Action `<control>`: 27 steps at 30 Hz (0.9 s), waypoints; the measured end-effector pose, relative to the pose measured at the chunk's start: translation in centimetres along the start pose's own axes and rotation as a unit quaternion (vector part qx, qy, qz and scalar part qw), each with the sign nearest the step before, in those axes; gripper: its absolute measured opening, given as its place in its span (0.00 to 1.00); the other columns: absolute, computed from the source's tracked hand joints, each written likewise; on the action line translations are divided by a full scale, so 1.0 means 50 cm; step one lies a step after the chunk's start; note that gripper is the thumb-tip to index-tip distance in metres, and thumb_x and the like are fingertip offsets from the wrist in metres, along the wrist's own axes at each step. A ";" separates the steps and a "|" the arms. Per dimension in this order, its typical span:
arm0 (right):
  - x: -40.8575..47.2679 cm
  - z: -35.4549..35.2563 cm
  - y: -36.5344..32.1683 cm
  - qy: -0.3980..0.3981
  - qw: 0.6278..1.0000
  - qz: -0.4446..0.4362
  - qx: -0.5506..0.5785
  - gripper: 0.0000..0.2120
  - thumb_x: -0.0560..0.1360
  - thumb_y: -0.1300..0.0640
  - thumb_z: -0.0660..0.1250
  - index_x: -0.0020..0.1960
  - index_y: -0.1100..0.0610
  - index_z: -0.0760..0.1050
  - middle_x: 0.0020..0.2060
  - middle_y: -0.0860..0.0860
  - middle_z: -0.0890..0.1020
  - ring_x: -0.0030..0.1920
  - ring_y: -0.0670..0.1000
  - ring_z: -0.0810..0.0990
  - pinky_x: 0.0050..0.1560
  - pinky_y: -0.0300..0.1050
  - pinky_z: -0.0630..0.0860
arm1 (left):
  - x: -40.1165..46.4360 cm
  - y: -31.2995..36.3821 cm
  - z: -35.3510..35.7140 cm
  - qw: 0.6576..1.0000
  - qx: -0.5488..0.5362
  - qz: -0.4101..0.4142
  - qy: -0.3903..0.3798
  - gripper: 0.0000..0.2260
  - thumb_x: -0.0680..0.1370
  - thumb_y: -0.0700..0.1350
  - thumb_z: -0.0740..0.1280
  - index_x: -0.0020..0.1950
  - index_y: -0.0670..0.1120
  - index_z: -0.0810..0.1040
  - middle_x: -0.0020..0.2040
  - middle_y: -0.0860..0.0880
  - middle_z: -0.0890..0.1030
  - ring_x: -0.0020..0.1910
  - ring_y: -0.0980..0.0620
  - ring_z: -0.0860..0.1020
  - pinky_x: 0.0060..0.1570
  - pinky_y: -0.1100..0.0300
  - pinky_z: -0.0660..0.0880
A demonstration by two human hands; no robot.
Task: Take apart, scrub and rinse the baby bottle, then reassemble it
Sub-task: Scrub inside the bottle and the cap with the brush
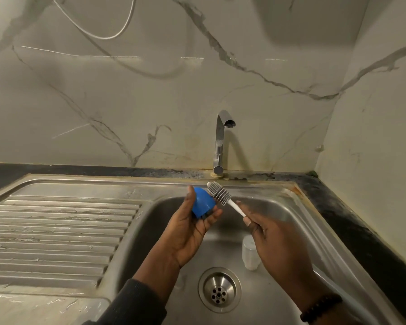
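Observation:
Over the sink basin, my left hand (189, 227) holds the blue bottle cap (203, 202), its rounded top pointing up and left. My right hand (271, 242) grips the white handle of a bottle brush (219, 193). The brush's grey bristle head rests against the cap's upper right side. A clear bottle body (250, 253) stands in the basin, partly hidden behind my right hand.
The steel sink (298, 207) has a round drain (219, 293) at the bottom and a ribbed draining board (56, 233) on the left. A chrome tap (220, 141) stands behind the basin; no water runs. Dark countertop borders the right side.

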State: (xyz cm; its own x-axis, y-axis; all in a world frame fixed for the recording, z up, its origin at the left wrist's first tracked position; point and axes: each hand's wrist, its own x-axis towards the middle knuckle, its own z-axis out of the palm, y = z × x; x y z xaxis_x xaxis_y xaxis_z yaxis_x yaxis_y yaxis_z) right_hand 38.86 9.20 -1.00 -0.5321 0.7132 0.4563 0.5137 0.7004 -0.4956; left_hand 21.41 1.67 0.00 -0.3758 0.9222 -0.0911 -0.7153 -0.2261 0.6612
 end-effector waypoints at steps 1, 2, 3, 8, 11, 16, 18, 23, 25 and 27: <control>0.001 0.001 0.000 0.002 1.000 0.000 0.004 0.17 0.79 0.41 0.54 0.65 0.27 0.59 0.31 0.44 0.76 0.32 0.44 0.75 0.37 0.46 0.78 | 0.000 0.000 0.002 1.000 0.003 0.002 0.003 0.30 0.72 0.56 0.68 0.67 0.40 0.71 0.54 0.37 0.79 0.42 0.47 0.84 0.44 0.55 0.84; 0.001 0.000 -0.001 0.004 1.000 -0.001 0.016 0.16 0.79 0.40 0.53 0.65 0.27 0.59 0.33 0.45 0.79 0.34 0.44 0.77 0.38 0.47 0.79 | 0.001 0.000 0.002 1.000 0.003 0.002 0.006 0.28 0.73 0.55 0.68 0.67 0.40 0.71 0.54 0.37 0.78 0.42 0.47 0.83 0.44 0.55 0.84; 0.002 0.000 -0.003 0.005 0.999 -0.008 0.030 0.17 0.78 0.39 0.52 0.66 0.29 0.59 0.37 0.46 0.81 0.38 0.45 0.79 0.41 0.48 0.80 | 0.001 -0.001 0.000 1.000 0.004 -0.001 0.009 0.28 0.74 0.56 0.67 0.67 0.40 0.71 0.53 0.37 0.79 0.41 0.48 0.82 0.42 0.56 0.84; -0.009 0.004 -0.026 -0.034 0.995 -0.099 -0.003 0.19 0.80 0.39 0.50 0.68 0.24 0.53 0.38 0.43 0.78 0.39 0.45 0.77 0.39 0.44 0.77 | 0.009 -0.009 -0.013 0.997 0.071 -0.003 0.043 0.31 0.80 0.64 0.55 0.65 0.38 0.73 0.39 0.41 0.81 0.30 0.53 0.77 0.28 0.64 0.77; 0.002 -0.001 -0.014 -0.006 0.997 -0.071 -0.020 0.19 0.80 0.44 0.54 0.70 0.32 0.62 0.38 0.45 0.78 0.36 0.44 0.76 0.37 0.43 0.77 | 0.006 -0.006 -0.007 0.994 0.101 -0.019 0.035 0.32 0.80 0.66 0.54 0.65 0.39 0.72 0.38 0.43 0.80 0.26 0.56 0.73 0.23 0.66 0.71; -0.002 -0.024 -0.006 -0.007 0.998 0.013 -0.065 0.16 0.82 0.49 0.57 0.68 0.39 0.70 0.36 0.42 0.76 0.34 0.41 0.73 0.34 0.34 0.68 | 0.003 -0.002 -0.010 0.997 0.060 -0.042 0.023 0.29 0.80 0.65 0.54 0.66 0.42 0.70 0.38 0.43 0.79 0.25 0.56 0.72 0.20 0.67 0.69; -0.013 -0.026 -0.024 0.005 0.999 -0.024 -0.025 0.15 0.81 0.45 0.55 0.66 0.38 0.72 0.34 0.43 0.76 0.33 0.42 0.73 0.33 0.37 0.70 | 0.004 -0.001 -0.018 0.998 0.049 -0.037 0.012 0.29 0.80 0.64 0.53 0.66 0.40 0.70 0.37 0.43 0.79 0.24 0.56 0.71 0.20 0.67 0.69; -0.007 -0.008 -0.038 0.004 0.997 -0.045 -0.065 0.19 0.80 0.43 0.50 0.69 0.37 0.68 0.36 0.45 0.77 0.34 0.44 0.75 0.33 0.37 0.74 | 0.009 -0.007 -0.015 0.991 0.127 -0.025 -0.025 0.34 0.77 0.68 0.53 0.62 0.39 0.73 0.37 0.45 0.79 0.27 0.57 0.72 0.24 0.67 0.72; -0.002 -0.019 -0.022 0.010 0.995 0.011 -0.102 0.17 0.81 0.47 0.54 0.69 0.41 0.70 0.39 0.43 0.77 0.36 0.42 0.74 0.34 0.33 0.69 | 0.009 -0.010 -0.011 0.979 0.201 0.004 -0.035 0.33 0.73 0.68 0.58 0.65 0.43 0.71 0.44 0.43 0.80 0.32 0.55 0.75 0.32 0.64 0.76; -0.004 -0.032 -0.012 0.019 0.995 0.037 -0.089 0.18 0.81 0.47 0.56 0.70 0.41 0.69 0.36 0.41 0.76 0.34 0.40 0.73 0.32 0.30 0.65 | 0.005 -0.008 -0.011 0.938 0.343 0.044 -0.037 0.27 0.72 0.60 0.66 0.66 0.48 0.68 0.52 0.43 0.78 0.37 0.54 0.78 0.39 0.64 0.77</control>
State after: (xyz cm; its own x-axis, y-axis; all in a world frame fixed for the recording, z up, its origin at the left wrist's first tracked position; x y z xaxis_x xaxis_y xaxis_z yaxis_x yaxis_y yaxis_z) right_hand 39.75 8.65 0.40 -0.4643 0.7606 0.4537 0.6626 0.6383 -0.3918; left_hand 21.27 1.80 -0.71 -0.3548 0.9347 0.0219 -0.1273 -0.0715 0.9893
